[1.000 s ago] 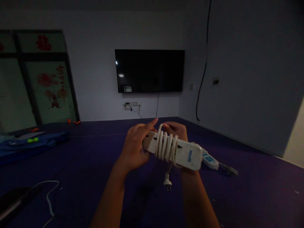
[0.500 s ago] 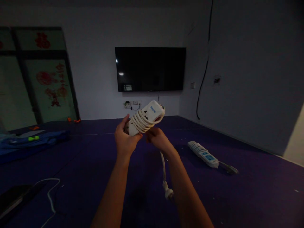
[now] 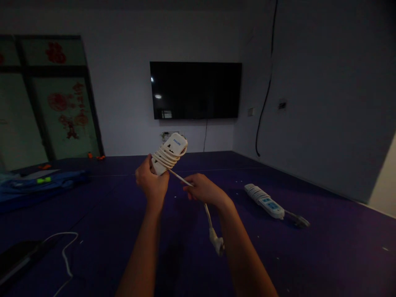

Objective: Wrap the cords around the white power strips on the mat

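My left hand (image 3: 151, 184) is closed round the lower end of a white power strip (image 3: 169, 152), which tilts up and to the right with its cord wound in several loops round the body. My right hand (image 3: 202, 189) pinches the loose stretch of white cord (image 3: 179, 178) that runs taut from the strip. Below that hand the cord hangs down and ends in a white plug (image 3: 217, 245) dangling above the floor.
A second white power strip (image 3: 265, 201) with wound cord lies on the purple floor (image 3: 309, 247) to the right. A dark TV (image 3: 195, 90) hangs on the far wall. Blue fabric (image 3: 40, 185) lies at left; a white cable (image 3: 64, 255) and dark object sit at bottom left.
The strip went from level between both hands to tilted upright in my left hand and moved left. My right hand left the strip, took the loose cord and pulled it out taut.
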Motion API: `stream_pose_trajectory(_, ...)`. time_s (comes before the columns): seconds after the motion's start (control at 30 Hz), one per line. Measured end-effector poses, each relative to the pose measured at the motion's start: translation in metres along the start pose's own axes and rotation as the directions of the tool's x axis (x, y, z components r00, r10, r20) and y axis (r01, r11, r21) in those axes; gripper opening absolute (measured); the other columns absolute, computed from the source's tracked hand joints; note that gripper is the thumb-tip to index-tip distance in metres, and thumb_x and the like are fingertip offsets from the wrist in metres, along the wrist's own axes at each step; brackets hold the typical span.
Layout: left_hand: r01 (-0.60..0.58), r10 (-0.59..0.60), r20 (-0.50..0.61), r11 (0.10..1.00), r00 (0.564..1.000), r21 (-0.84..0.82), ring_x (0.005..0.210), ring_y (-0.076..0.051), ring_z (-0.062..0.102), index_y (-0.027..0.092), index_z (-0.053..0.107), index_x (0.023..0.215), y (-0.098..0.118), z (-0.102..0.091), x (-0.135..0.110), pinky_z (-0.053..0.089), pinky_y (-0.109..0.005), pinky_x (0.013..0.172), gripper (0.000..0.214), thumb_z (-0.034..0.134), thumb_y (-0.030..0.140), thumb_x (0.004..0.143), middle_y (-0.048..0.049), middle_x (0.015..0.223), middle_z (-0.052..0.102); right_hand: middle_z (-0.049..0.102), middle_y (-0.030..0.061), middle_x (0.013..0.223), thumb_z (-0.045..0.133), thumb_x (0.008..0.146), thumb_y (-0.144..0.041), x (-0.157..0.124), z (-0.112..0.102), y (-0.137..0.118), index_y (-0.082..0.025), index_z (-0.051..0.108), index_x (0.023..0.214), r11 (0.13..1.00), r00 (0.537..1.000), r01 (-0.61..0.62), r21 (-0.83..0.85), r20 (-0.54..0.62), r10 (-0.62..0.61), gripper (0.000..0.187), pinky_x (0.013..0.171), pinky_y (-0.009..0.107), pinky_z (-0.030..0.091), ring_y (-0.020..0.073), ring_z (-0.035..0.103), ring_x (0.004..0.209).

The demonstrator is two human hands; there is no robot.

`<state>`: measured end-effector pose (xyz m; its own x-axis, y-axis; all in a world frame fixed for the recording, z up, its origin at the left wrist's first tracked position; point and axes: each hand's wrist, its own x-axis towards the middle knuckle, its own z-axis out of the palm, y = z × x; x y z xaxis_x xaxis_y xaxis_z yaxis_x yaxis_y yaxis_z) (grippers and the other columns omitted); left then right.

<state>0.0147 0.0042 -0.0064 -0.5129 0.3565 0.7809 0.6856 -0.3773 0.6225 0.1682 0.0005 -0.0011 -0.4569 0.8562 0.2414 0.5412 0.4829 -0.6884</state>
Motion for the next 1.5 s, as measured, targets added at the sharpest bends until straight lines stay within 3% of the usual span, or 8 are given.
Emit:
stream_pose_trajectory(0.23,-0.025,0.043,-0.057,0.958,0.997,0.287,0.110,-0.034,0.051,0.013,0.050,0.124,-0.016,0.000,0.004,0.037,-0.050,0.091,0.066,0.065,0.018,0.060,-0.0154,0.113,0.062,0.067,0.0054,0.069,0.051,0.077,-0.007,-0.002,0.000,-0.004,-0.012,0.069,0.090,0.977,1.000,0.029,-0.211,0.001,-0.029,0.022,0.052,0.019,0.036,0.0119,0.059,0.061)
stream_pose_trajectory(0.4,-0.101,0.109,-0.012,0.955,0.994,0.280,0.114,-0.030,0.048,0.018,0.048,0.122,-0.031,0.007,0.001,0.032,-0.048,0.097,0.059,0.058,0.015,0.063,-0.0123,0.117,0.060,0.071,0.0106,0.088,0.055,0.073,-0.004,-0.002,0.000,-0.004,-0.014,0.071,0.087,0.926,0.993,0.013,-0.378,-0.102,-0.056,0.023,0.068,0.022,0.041,0.0175,0.063,0.082)
stream_pose_trajectory(0.63,-0.194,0.193,0.026,0.949,0.981,0.249,0.113,-0.031,0.048,0.020,0.053,0.110,-0.043,0.012,-0.002,0.032,-0.049,0.097,0.044,0.055,0.014,0.067,-0.0128,0.118,0.057,0.070,0.0101,0.080,0.051,0.077,-0.006,-0.014,-0.011,-0.012,-0.018,0.072,0.080,0.849,0.949,0.029,-0.527,-0.253,-0.189,0.025,0.070,0.026,0.042,0.0183,0.063,0.076)
stream_pose_trajectory(0.77,-0.296,0.259,0.162,0.910,0.952,0.289,0.109,-0.031,0.047,0.020,0.056,0.106,-0.035,0.008,0.000,0.034,-0.049,0.093,0.043,0.053,0.009,0.065,-0.0126,0.110,0.059,0.070,0.0091,0.090,0.051,0.081,-0.011,-0.018,-0.016,-0.021,-0.020,0.071,0.090,0.773,0.911,0.043,-0.633,-0.294,-0.291,0.024,0.071,0.028,0.042,0.0196,0.061,0.083)
stream_pose_trajectory(0.87,-0.424,0.335,0.308,0.857,0.890,0.293,0.108,-0.030,0.047,0.020,0.057,0.103,-0.025,0.004,0.003,0.036,-0.046,0.092,0.047,0.054,0.005,0.060,-0.0103,0.107,0.060,0.070,0.0076,0.093,0.051,0.083,-0.013,-0.019,-0.023,-0.018,-0.022,0.071,0.096,0.773,0.869,0.096,-0.627,-0.325,-0.372,0.025,0.074,0.029,0.041,0.0206,0.061,0.089)
stream_pose_trajectory(1.03,-0.616,0.472,0.494,0.768,0.730,0.176,0.112,-0.027,0.048,0.022,0.059,0.102,-0.008,-0.001,0.003,0.035,-0.043,0.096,0.043,0.052,0.002,0.064,-0.0070,0.107,0.063,0.071,0.0046,0.093,0.054,0.084,-0.017,-0.024,-0.033,-0.008,-0.023,0.072,0.094,0.802,0.812,0.210,-0.559,-0.357,-0.462,0.021,0.076,0.030,0.042,0.0201,0.062,0.088)
stream_pose_trajectory(1.27,-0.746,0.599,0.596,0.666,0.534,-0.002,0.125,-0.023,0.041,0.022,0.059,0.101,0.018,0.001,-0.012,0.026,-0.047,0.106,0.036,0.041,0.001,0.079,-0.0047,0.111,0.063,0.072,0.0050,0.093,0.054,0.082,-0.018,-0.026,-0.040,0.004,-0.023,0.072,0.093,0.850,0.708,0.269,-0.452,-0.506,-0.493,0.022,0.079,0.031,0.045,0.0185,0.063,0.087)
stream_pose_trajectory(1.5,-0.769,0.674,0.600,0.622,0.432,-0.145,0.128,-0.021,0.039,0.023,0.056,0.110,0.038,-0.011,-0.017,0.027,-0.046,0.107,0.051,0.038,-0.006,0.072,-0.0040,0.114,0.062,0.072,0.0050,0.083,0.062,0.078,-0.025,-0.030,-0.057,0.026,-0.022,0.074,0.084,0.900,0.699,0.380,-0.212,-0.571,-0.430,0.014,0.070,0.030,0.048,0.0178,0.064,0.078)
